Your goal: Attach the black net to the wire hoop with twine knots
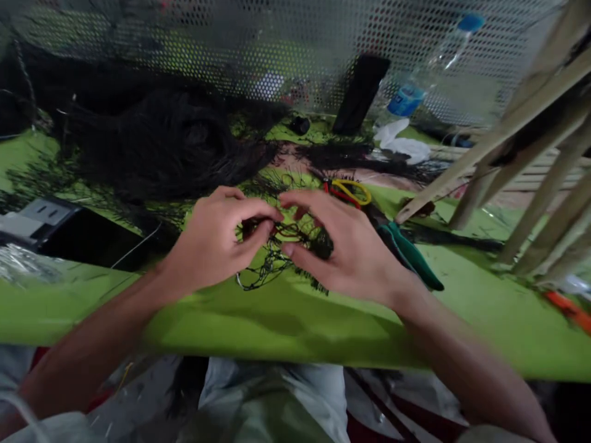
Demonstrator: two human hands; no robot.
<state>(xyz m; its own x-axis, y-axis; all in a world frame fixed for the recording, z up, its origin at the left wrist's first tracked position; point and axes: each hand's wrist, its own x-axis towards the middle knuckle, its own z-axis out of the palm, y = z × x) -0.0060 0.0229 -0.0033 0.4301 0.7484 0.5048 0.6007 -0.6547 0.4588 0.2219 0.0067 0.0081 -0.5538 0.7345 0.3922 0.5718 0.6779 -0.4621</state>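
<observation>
A piece of knotted dark netting (290,231) lies between the two hands, over the near part of a bright green tabletop (286,335), its thin loops spilling toward the front edge. The left hand (219,239) has thumb and forefinger together, pinched on the netting's left side; its other fingers are curled and partly hidden. The right hand (353,255) arches over the opposite side with thumb and forefinger well apart — whether its remaining fingers touch the strands, I cannot tell. Just behind the right hand are a yellow loop (364,191) and a red one beside it, and near that wrist lies a tool with a green handle (413,255), its working end hard to make out. A large heap of fine black fibre (175,138) spreads behind the left hand, with loose wisps scattered around it. Left of that hand sits a black box with a pale slotted face (44,212), and clear plastic wrapping (25,261) lies in front of it. Along the back, a perforated metal panel (221,46) rises behind a black slab-shaped object (361,92), a clear bottle with a blue cap and label (407,98), and crumpled white plastic or tissue (404,143). Wooden slats (498,135) slant across the right side — an orange object (567,309) lies near their lower ends, cut off by the picture's edge.
</observation>
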